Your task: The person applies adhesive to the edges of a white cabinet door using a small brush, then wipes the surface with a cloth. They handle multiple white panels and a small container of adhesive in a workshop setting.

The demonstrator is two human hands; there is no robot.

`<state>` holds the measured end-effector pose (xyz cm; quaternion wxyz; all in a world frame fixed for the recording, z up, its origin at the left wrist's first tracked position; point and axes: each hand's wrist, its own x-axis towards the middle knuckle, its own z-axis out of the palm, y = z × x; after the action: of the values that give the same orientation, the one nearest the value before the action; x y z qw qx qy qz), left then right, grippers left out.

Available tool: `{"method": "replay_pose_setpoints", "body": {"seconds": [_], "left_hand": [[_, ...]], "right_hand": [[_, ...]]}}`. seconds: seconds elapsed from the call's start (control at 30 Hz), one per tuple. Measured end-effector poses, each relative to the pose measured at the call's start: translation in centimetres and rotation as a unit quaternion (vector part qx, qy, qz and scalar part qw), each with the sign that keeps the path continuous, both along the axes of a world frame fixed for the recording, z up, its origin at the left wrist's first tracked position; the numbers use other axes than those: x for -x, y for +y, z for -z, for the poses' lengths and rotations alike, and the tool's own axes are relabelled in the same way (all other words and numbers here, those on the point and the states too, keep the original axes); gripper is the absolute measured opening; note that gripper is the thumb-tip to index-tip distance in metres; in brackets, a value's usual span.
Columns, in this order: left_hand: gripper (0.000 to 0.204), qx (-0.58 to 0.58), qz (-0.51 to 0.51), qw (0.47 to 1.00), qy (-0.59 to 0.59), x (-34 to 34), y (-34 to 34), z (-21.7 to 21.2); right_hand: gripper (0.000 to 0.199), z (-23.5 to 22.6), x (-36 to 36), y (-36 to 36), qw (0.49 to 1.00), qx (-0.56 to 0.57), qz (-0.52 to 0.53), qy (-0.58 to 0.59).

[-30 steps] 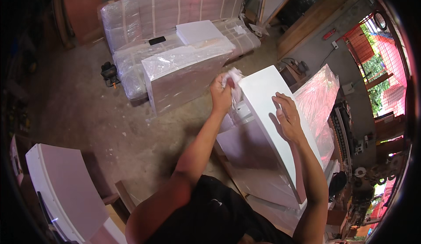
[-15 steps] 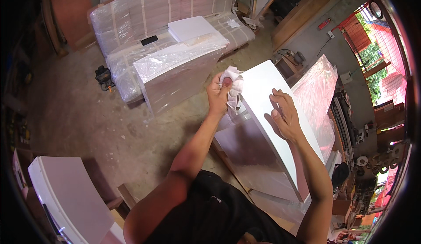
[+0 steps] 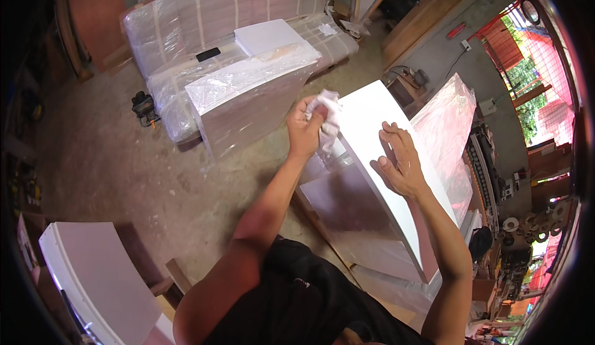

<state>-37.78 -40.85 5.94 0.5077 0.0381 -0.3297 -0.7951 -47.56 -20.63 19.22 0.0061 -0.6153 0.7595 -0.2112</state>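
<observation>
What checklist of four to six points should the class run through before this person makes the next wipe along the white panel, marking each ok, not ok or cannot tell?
1. Cloth in hand: the left hand grips the crumpled white cloth. Ok.
2. Cloth at the work: it sits at the left edge of the white panel. Ok.
3. Panel steadied: the right hand lies flat on the panel's top face, fingers spread. Ok.
4. Path ahead: the top face beyond the hands shows nothing lying on it. Ok.
5. Panel's footing: its lower edge is hidden. Cannot tell.
6. Room to the left: the plastic-wrapped cabinet stands apart from the panel. Ok.
</observation>
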Motion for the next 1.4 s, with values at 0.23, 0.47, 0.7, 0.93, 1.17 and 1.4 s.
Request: {"method": "replay_pose_setpoints", "body": {"seconds": [0.23, 0.47, 0.7, 0.93, 1.17, 1.4], "left_hand": [[0.021, 0.022, -0.031, 0.999, -0.033, -0.2, 0.3, 0.2], [0.017, 0.024, -0.109, 0.993, -0.027, 0.1, 1.7, -0.7], [0.013, -0.127, 0.002, 0.992, -0.017, 1.3, -3.5, 0.1], [0.02, 0.167, -0.153, 0.969, -0.093, 0.3, 0.2, 1.2], [0.024, -0.002, -0.086, 0.995, -0.044, 0.1, 2.3, -0.3], [0.026, 0.013, -0.139, 0.981, -0.132, 0.9, 2.0, -1.1]], "right_hand": [[0.065, -0.2, -0.1, 0.1, 0.999, -0.025, 0.018, 0.022], [0.067, -0.2, -0.4, 0.0, 0.999, -0.022, 0.017, 0.025], [0.066, -0.2, -0.2, -0.2, 1.0, -0.007, 0.013, 0.0], [0.064, 0.1, -0.2, 0.1, 1.0, -0.014, 0.015, 0.013], [0.064, -0.2, -0.5, 0.1, 0.999, -0.024, 0.023, 0.031], [0.062, 1.3, 0.8, 1.2, 0.997, -0.004, 0.011, 0.077]]}}
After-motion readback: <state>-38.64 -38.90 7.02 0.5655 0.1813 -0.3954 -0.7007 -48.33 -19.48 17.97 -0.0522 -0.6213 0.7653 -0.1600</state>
